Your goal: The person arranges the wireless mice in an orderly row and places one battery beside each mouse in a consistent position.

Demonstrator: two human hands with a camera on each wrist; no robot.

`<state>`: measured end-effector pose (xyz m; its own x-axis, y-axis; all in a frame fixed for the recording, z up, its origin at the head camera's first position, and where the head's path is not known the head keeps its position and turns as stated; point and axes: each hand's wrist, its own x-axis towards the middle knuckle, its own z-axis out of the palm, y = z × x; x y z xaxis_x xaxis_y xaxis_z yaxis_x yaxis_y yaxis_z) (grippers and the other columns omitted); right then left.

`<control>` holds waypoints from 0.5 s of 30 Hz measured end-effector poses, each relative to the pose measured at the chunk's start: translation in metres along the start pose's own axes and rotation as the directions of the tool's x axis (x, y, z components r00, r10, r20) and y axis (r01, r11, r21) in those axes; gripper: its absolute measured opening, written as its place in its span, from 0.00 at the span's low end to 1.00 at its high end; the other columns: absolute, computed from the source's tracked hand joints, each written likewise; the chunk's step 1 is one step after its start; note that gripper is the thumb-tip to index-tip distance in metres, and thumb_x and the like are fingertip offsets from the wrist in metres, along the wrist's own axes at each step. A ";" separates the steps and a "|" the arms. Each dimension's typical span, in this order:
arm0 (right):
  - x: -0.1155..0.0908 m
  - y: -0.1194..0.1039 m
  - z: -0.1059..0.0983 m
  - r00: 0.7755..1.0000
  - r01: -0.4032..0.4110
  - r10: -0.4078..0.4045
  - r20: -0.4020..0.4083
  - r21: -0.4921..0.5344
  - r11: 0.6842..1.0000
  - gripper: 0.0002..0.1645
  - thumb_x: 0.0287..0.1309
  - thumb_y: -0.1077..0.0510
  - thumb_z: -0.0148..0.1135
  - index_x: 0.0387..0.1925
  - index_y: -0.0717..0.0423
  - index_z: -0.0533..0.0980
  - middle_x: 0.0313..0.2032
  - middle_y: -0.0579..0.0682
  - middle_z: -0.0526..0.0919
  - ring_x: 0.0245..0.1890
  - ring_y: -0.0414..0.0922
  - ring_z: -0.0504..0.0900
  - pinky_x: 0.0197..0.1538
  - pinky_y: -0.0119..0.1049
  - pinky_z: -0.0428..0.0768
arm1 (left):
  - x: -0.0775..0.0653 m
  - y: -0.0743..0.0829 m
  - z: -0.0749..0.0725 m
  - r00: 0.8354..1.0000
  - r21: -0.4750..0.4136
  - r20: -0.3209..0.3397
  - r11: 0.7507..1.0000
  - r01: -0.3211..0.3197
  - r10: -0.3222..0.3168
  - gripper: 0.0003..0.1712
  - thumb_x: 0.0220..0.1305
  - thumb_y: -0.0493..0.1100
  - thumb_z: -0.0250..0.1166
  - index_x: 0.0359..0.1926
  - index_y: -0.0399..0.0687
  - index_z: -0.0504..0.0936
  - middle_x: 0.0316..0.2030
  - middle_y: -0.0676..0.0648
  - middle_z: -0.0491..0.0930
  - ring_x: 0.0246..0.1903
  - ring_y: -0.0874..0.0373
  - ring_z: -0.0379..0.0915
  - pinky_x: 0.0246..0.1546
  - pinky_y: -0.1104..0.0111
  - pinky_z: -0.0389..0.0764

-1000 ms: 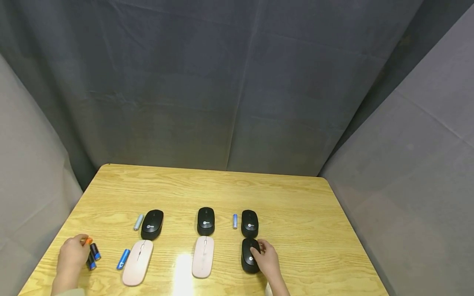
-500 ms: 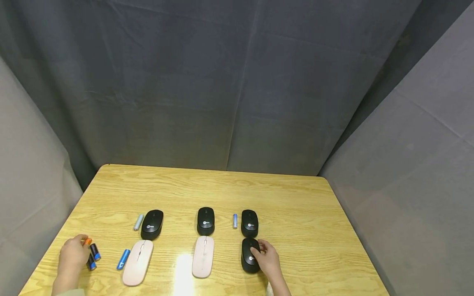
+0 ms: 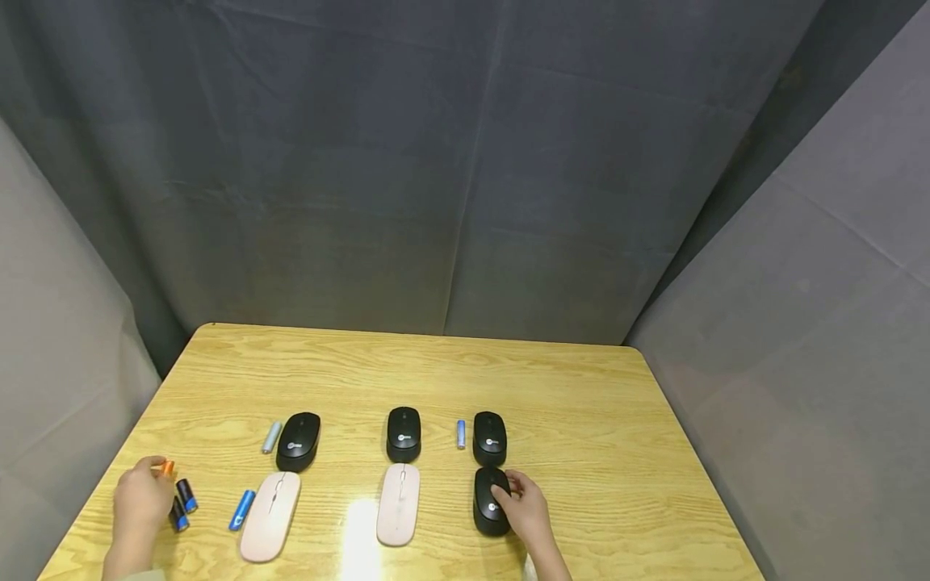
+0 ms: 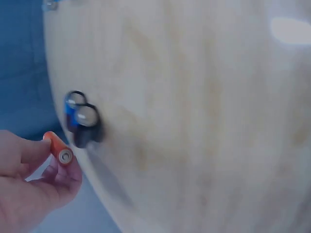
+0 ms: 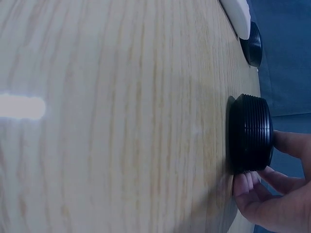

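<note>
Between its thumb and fingers my left hand [image 3: 141, 499] pinches an orange battery [image 4: 60, 149], held just above the table at the far left. Two black-and-blue batteries [image 3: 186, 495] lie close to that hand, side by side. My right hand [image 3: 525, 507] grips a black computer mouse [image 3: 491, 502], thumb on its top and fingers at its right side; it sits at the front of another black mouse [image 3: 490, 438]. In the right wrist view, the gripped mouse [image 5: 251, 133] shows its ribbed side, with the fingertips low along its edge.
Two more black mice [image 3: 299, 440] stand further left, each with a pale pink mouse [image 3: 270, 516] in front. Loose batteries lie among them: a blue one [image 3: 242, 510], a pale one [image 3: 272, 436] and a small blue-violet one [image 3: 461, 434]. Grey curtains [image 3: 407, 177] surround the wooden table.
My left hand has shifted slightly away and to the left, taking the orange battery off from the two dark batteries. The right hand and its mouse have stayed in place.
</note>
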<state>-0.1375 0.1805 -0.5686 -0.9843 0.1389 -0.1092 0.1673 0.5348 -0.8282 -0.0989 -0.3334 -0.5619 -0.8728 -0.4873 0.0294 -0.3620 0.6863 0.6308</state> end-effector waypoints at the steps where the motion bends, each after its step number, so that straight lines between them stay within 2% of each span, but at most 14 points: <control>1: 0.000 0.000 0.000 1.000 0.000 0.000 -0.003 -0.001 1.000 0.25 0.50 0.61 0.64 0.48 0.72 0.72 0.35 0.59 0.78 0.36 0.51 0.79 0.40 0.44 0.78 | 0.000 0.003 0.000 1.000 -0.016 -0.005 1.000 -0.010 0.010 0.18 0.56 0.29 0.47 0.48 0.22 0.67 0.36 0.23 0.72 0.34 0.32 0.69 0.29 0.51 0.71; 4: 0.000 0.000 0.000 1.000 -0.004 0.004 -0.007 -0.005 1.000 0.25 0.50 0.61 0.64 0.48 0.72 0.72 0.35 0.59 0.78 0.36 0.50 0.78 0.41 0.45 0.78 | 0.000 0.018 0.000 1.000 -0.070 0.001 0.997 -0.031 0.031 0.18 0.59 0.29 0.48 0.50 0.23 0.67 0.38 0.25 0.72 0.35 0.33 0.72 0.26 0.57 0.74; 8: 0.000 0.000 0.000 1.000 -0.017 0.017 -0.004 -0.008 1.000 0.25 0.51 0.60 0.63 0.49 0.71 0.72 0.37 0.60 0.78 0.37 0.51 0.78 0.42 0.45 0.78 | -0.003 0.049 0.005 0.998 -0.156 0.008 0.985 -0.068 0.070 0.17 0.61 0.29 0.49 0.51 0.24 0.68 0.40 0.27 0.72 0.39 0.33 0.72 0.23 0.66 0.75; 11: 0.000 0.000 0.000 1.000 -0.023 0.023 -0.002 -0.004 1.000 0.26 0.51 0.60 0.64 0.49 0.71 0.72 0.37 0.60 0.78 0.38 0.51 0.78 0.42 0.45 0.78 | -0.004 0.075 0.011 0.993 -0.212 0.013 0.971 -0.108 0.114 0.17 0.62 0.30 0.50 0.52 0.26 0.68 0.41 0.28 0.72 0.41 0.34 0.72 0.27 0.67 0.77; 15: 0.000 -0.001 0.000 1.000 -0.025 0.025 0.000 0.000 1.000 0.26 0.51 0.59 0.64 0.49 0.71 0.72 0.37 0.60 0.78 0.37 0.50 0.78 0.40 0.43 0.78 | -0.008 0.112 0.024 0.987 -0.292 0.043 0.946 -0.138 0.157 0.17 0.63 0.30 0.50 0.53 0.29 0.69 0.43 0.30 0.72 0.44 0.35 0.72 0.38 0.57 0.78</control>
<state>-0.1377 0.1803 -0.5678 -0.9797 0.1528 -0.1299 0.1922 0.5308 -0.8254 -0.1400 -0.2398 -0.5102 -0.9320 -0.3497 0.0949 -0.1265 0.5593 0.8192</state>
